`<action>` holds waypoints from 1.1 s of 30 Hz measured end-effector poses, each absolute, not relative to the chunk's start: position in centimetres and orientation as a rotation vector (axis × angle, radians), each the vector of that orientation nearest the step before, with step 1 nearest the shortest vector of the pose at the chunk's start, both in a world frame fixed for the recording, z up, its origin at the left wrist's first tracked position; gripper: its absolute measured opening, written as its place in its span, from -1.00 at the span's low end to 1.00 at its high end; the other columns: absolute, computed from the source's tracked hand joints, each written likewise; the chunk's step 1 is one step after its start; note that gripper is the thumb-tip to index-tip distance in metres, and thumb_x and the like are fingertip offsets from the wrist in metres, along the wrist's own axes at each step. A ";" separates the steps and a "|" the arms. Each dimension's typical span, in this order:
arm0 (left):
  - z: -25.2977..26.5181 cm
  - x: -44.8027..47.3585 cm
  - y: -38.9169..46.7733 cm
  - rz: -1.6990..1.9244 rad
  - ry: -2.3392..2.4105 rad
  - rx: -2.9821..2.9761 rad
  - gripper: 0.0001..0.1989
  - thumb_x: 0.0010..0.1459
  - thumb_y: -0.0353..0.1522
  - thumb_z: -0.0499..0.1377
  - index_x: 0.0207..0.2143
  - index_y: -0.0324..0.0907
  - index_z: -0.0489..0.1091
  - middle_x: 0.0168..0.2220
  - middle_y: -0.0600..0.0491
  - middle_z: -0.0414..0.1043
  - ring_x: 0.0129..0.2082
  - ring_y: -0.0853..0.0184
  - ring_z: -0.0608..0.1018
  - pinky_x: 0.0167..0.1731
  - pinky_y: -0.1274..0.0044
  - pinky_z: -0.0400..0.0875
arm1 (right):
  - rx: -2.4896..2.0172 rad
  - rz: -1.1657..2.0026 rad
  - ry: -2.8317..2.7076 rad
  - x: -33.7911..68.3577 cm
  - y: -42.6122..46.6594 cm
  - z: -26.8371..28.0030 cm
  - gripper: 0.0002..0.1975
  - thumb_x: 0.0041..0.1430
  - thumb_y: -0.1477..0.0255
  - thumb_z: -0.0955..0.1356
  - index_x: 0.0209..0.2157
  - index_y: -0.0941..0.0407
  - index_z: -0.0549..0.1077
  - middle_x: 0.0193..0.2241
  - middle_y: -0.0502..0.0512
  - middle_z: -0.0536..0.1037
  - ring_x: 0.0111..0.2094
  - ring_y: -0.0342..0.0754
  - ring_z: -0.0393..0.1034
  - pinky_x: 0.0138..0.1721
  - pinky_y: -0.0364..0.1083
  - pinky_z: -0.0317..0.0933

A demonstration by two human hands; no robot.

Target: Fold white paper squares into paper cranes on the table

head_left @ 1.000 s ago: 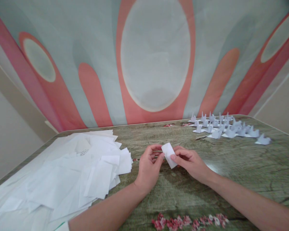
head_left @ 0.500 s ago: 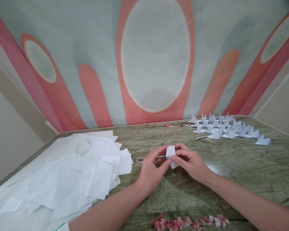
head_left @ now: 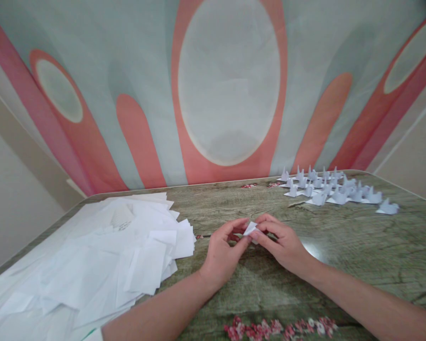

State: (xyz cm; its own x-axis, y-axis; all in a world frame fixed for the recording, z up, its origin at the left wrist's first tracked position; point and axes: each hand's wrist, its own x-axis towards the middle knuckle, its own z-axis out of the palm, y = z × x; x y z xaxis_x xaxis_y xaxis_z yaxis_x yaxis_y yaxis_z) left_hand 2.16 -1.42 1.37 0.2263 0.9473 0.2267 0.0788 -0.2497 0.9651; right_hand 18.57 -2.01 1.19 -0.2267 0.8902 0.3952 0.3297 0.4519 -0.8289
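A small folded piece of white paper (head_left: 250, 229) is held between both hands above the middle of the table. My left hand (head_left: 224, 246) pinches its left side with thumb and fingers. My right hand (head_left: 282, 241) grips the right side, thumb in front and fingers behind. The paper's upper part shows as a slanted, pointed flap; its lower part is partly covered by my fingers.
A broad heap of white paper sheets (head_left: 92, 265) spreads over the left of the wood-patterned table (head_left: 376, 255). Several folded paper birds (head_left: 318, 198) stand at the back right. Printed pink flowers (head_left: 255, 328) mark the near edge. A patterned backdrop (head_left: 230, 94) rises behind the table.
The paper went from an upright, squarish shape to a lower, pointed one as its top was folded over. Both hands stay in nearly the same place.
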 end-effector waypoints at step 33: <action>0.9 2.3 -1.0 1.264 0.879 1.379 -0.92 -0.07 -0.48 0.24 -0.44 -0.24 0.39 -0.32 0.00 0.41 -0.31 0.35 0.49 -0.23 0.50 0.41 | -0.924 0.380 -1.808 18.7 -2.3 1.2 -0.89 0.09 0.52 0.32 -0.33 0.06 0.45 -0.25 0.09 0.31 -0.22 -0.07 0.29 -0.17 -0.06 0.21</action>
State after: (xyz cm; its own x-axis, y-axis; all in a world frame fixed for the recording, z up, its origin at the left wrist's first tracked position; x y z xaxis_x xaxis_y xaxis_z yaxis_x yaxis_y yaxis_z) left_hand 2.27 -1.01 0.95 0.1810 0.9566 0.2283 -0.1186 -0.2092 0.9706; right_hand 18.66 -2.30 1.15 -0.1796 0.7394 0.6489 0.4157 0.6548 -0.6312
